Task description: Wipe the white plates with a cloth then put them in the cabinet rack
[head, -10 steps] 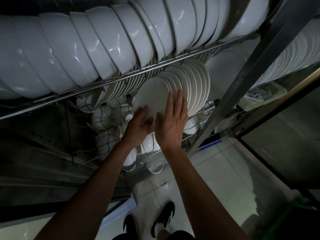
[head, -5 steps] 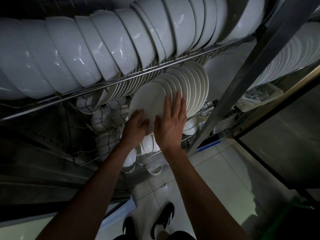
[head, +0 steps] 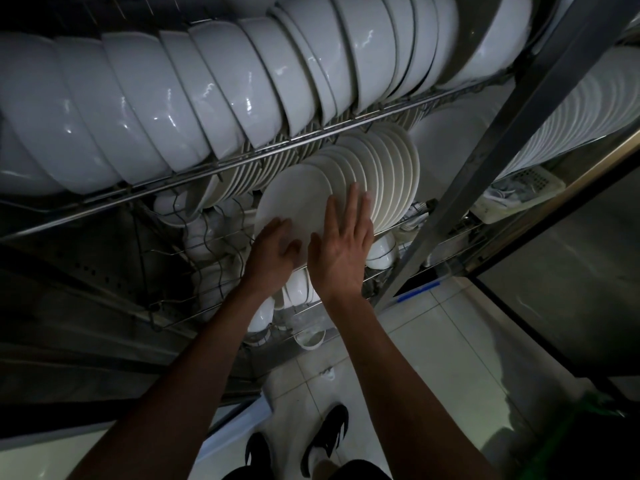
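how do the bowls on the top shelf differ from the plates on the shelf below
The bowls are deep and rounded with glossy highlights; the plates are flat and thin. The bowls look much larger than the plates. The bowls sit untouched; the front plate is touched by the left hand and by the right hand, whose straight fingers lie against it. Both are white and stand on edge in tight rows on wire racks.

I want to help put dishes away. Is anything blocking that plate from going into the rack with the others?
Nothing visible blocks it. The plate already leans against the row of plates in the rack. The left hand and right hand both touch it. Its slot underneath is hidden by the hands.
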Demonstrator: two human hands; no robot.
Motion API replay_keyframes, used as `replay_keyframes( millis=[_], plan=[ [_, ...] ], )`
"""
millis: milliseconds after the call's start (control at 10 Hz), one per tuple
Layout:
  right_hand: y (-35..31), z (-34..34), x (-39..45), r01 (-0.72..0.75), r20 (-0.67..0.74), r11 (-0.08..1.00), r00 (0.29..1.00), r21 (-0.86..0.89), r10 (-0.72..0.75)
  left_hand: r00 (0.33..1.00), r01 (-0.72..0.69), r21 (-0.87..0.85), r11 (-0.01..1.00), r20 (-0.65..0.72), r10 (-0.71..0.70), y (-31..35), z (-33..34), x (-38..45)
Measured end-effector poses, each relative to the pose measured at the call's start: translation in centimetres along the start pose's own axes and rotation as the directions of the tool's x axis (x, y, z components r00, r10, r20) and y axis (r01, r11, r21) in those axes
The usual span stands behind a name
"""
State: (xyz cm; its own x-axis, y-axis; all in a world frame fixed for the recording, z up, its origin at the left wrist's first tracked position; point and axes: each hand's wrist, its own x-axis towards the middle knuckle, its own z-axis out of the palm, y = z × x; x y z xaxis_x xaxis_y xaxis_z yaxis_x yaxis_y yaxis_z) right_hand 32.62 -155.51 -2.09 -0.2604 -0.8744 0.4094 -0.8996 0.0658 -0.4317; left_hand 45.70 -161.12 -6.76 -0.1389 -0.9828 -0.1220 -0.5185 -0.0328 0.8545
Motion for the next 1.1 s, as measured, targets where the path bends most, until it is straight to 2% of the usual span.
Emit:
replay_keyframes(
  millis=[100,200,600,800,1000,1100],
  plan=[
    [0.2,-0.2,0.1,0.014,0.017,1.000,1.000,-0.016,-0.014,0.996,-0.093,0.118,0.989,0.003,0.093,0.4,0.0,0.0],
    [0.2,-0.5,0.2,0.014,0.049,0.999,0.999,-0.047,-0.012,0.993,-0.118,0.132,0.984,0.030,0.115,0.6,-0.3,-0.2],
    [0.7,-2.2,0.1,0.058,0.102,0.994,0.994,-0.090,-0.048,0.989,-0.130,0.222,0.966,0.095,0.112,1.2,-1.3,-1.8],
    [0.7,-2.9,0.2,0.092,0.134,0.991,0.988,-0.095,-0.079,0.971,-0.236,0.354,0.905,0.132,0.201,1.9,-2.3,-2.6],
    [0.1,-5.6,-0.7,0.063,0.177,0.992,0.983,-0.112,-0.042,0.942,-0.334,0.395,0.856,0.128,0.309,3.8,-3.1,-4.0],
    [-0.1,-6.9,-1.8,0.002,0.157,0.993,0.987,-0.117,0.017,0.917,-0.399,0.413,0.819,0.150,0.370,5.0,-3.4,-4.9]
  ],
)
